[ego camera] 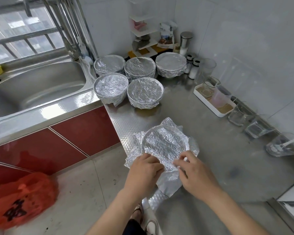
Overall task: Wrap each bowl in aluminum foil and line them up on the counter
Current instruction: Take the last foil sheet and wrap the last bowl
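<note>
Now: half-wrapped bowl [165, 145] at counter [215, 155] near edge. Left grip [143, 168] curled onto foil [168, 182] at its rim; right grip [193, 172] pinching foil. Five wrapped bowls [145, 92] clustered beside sink [37, 89].

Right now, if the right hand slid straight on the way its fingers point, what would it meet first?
The foil-covered bowl: the right hand pinches its crumpled edge, and its fingers would likely slide across the top. The left hand grips close beside that line.
</note>
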